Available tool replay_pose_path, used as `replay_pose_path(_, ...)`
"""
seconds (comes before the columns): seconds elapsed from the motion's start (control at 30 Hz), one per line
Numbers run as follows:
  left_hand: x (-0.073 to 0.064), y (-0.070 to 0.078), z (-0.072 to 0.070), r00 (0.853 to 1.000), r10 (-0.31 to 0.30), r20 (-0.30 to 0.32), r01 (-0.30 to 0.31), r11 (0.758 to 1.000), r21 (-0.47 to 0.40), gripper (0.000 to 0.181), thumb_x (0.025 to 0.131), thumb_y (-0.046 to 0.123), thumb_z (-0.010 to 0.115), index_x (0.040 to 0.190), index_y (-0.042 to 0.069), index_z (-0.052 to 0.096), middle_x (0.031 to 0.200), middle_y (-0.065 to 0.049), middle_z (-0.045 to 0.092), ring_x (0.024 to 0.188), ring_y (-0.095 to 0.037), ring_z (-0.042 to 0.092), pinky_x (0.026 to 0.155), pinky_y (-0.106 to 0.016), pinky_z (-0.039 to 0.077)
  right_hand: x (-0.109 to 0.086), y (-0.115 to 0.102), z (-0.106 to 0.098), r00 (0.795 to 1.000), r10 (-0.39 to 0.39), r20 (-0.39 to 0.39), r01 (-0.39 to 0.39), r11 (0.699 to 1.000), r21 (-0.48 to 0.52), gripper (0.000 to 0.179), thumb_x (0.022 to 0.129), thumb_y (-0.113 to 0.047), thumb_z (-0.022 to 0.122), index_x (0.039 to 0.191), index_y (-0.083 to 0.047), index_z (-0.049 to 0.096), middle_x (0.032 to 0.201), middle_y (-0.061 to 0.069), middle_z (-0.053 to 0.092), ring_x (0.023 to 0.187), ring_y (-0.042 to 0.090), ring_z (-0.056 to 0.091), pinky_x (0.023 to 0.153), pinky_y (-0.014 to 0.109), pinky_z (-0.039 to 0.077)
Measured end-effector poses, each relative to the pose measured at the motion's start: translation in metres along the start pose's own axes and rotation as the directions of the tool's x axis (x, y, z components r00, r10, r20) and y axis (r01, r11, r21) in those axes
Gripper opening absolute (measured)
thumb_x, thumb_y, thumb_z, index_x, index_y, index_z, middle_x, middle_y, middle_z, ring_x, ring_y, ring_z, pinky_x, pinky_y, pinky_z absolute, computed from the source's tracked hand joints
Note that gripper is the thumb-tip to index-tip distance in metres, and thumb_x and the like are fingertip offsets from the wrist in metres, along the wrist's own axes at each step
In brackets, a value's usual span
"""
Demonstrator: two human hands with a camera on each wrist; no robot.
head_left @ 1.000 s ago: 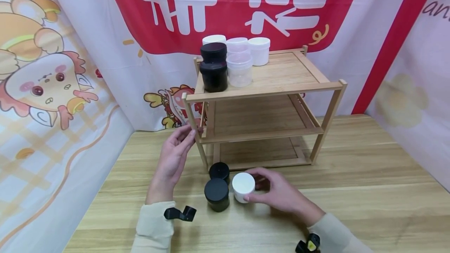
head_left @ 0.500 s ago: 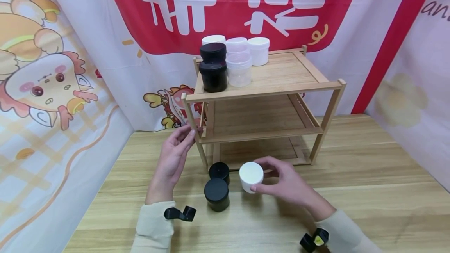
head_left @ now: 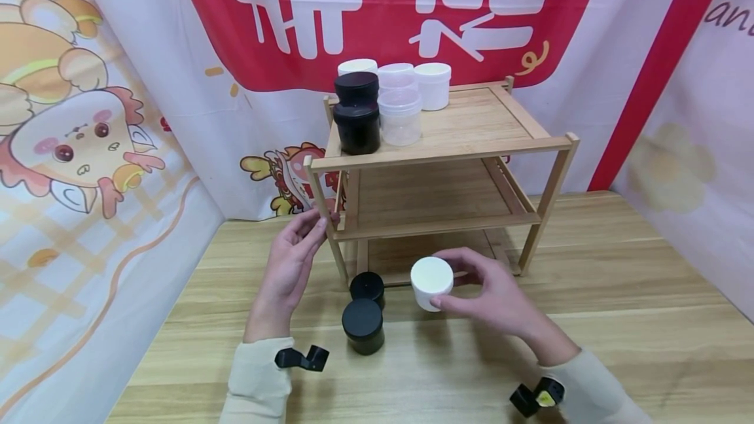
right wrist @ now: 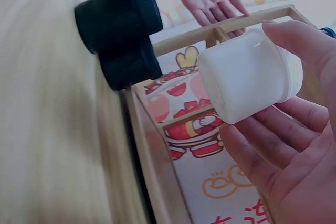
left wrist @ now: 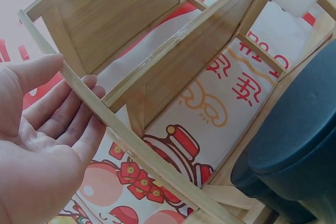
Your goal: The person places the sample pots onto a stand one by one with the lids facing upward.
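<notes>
My right hand (head_left: pixel 485 293) holds a white lidded jar (head_left: pixel 432 283) between thumb and fingers, raised off the table in front of the wooden rack's lower tiers. In the right wrist view the white jar (right wrist: pixel 244 77) lies tilted across the fingers. My left hand (head_left: pixel 291 260) is at the left front post of the three-tier wooden rack (head_left: pixel 442 156); in the left wrist view the thumb is on the near side of this post (left wrist: pixel 123 135) and the fingertips reach behind it. Two black lidded jars, one (head_left: pixel 363 326) nearer and one (head_left: pixel 368 288) behind, stand on the table between the hands.
On the rack's top tier several jars are grouped at the left: black jars (head_left: pixel 357 126), a translucent jar (head_left: pixel 401 116) and a white jar (head_left: pixel 434 87) among them. A printed cloth backdrop (head_left: pixel 283 18) hangs behind the wood-grain table (head_left: pixel 618 267).
My right hand has lifted the white jar from beside the black jars and carried it up and to the right, towards the rack. The left hand stays at the post.
</notes>
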State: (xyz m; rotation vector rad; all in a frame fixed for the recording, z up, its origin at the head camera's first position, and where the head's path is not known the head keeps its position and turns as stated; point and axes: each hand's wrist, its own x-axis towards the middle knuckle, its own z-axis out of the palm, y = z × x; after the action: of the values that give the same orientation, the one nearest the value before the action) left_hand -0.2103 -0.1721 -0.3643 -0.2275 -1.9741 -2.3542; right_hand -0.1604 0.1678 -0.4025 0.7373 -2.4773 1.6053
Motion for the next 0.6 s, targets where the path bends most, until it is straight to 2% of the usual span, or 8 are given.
replay_pose_path(0.1,0.000,0.000,0.000,1.000,-0.003,-0.004,0.003,1.000,-0.003,0.042,0.111,0.015,0.061,0.149,0.000,0.051,0.139,-0.004,0.063,0.137,-0.019,0.056,0.123,-0.028,0.044,0.000,-0.003,-0.005,1.000,-0.018,-0.015,0.018,1.000,-0.001,0.060,0.083,-0.022,0.094,0.136,-0.016,0.068,0.125,0.003,0.076,0.105,0.019,0.072,0.094,0.042,0.064)
replay_pose_path(0.3,0.001,-0.001,0.000,1.000,-0.012,-0.008,0.012,1.000,-0.004,0.041,0.111,0.015,0.060,0.148,0.001,0.051,0.139,-0.004,0.062,0.136,-0.018,0.054,0.124,-0.028,0.044,-0.001,-0.008,-0.013,0.999,-0.006,-0.047,0.004,1.000,-0.031,0.059,0.084,-0.022,0.094,0.137,-0.019,0.068,0.125,0.000,0.076,0.104,0.018,0.072,0.092,0.034,0.063)
replay_pose_path(0.6,0.001,-0.001,0.000,1.000,-0.006,-0.004,0.006,1.000,-0.007,0.038,0.111,0.016,0.061,0.145,0.003,0.053,0.139,-0.004,0.062,0.137,-0.019,0.055,0.123,-0.027,0.045,-0.002,-0.015,-0.023,0.998,-0.005,-0.064,0.003,0.999,-0.032,0.056,0.087,-0.020,0.093,0.137,-0.019,0.068,0.123,0.002,0.075,0.104,0.019,0.072,0.090,0.033,0.063)
